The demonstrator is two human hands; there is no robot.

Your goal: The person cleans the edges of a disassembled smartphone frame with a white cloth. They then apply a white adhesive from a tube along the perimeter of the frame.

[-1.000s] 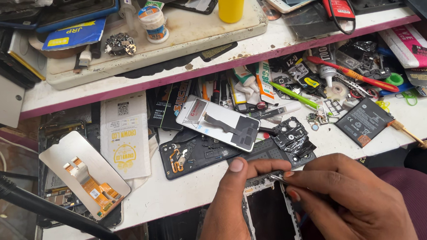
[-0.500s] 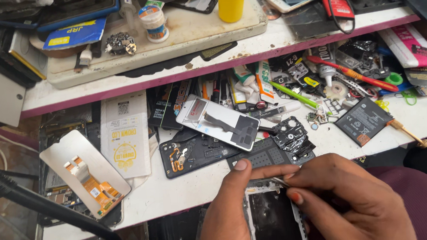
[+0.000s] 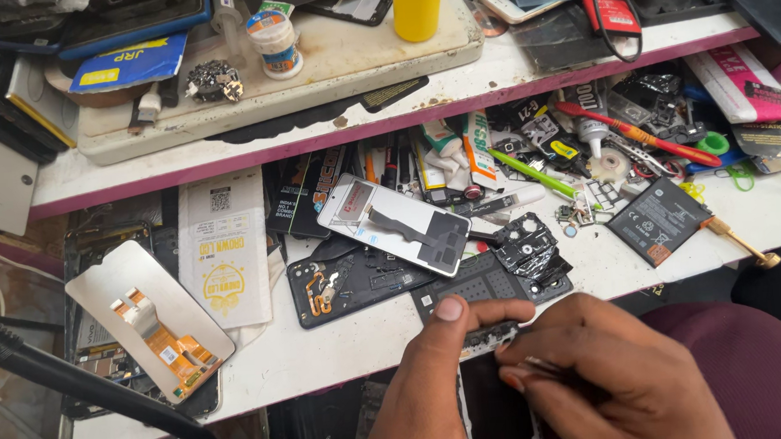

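Bench: white worktop (image 3: 345, 358) with a raised white shelf behind it, both crowded with phone parts; it lies just beyond my fingertips, and nothing here has room to slide without knocking something else.
Phone in hand: black opened smartphone body with a pale frame (image 3: 497, 403), held below the bench edge, over my lap. Most of it is hidden under both hands.
Left hand: left hand (image 3: 432, 384) grips the phone's upper end, thumb pressed flat across the top, the other fingers wrapped behind it.
Right hand: right hand (image 3: 598, 369) has its fingers pinched together on a thin silver tool (image 3: 530, 365), which I judge to be tweezers; the tip sits at the phone's top edge, just beside my left thumb.
Loose panel: silver display panel with a black flex strip (image 3: 395, 224), tilted on other parts, ahead of my left thumb.
Battery: flat black battery pack (image 3: 657, 221), well off beyond my right knuckles.
Risk, drop: since the phone hangs off the bench, I think a slack left grip would let it fall.
Risk, slip: too much push on the tool could make the tip skid and scratch the board or jab my thumb.
Risk, small parts: anything lifted free could vanish into the clutter.
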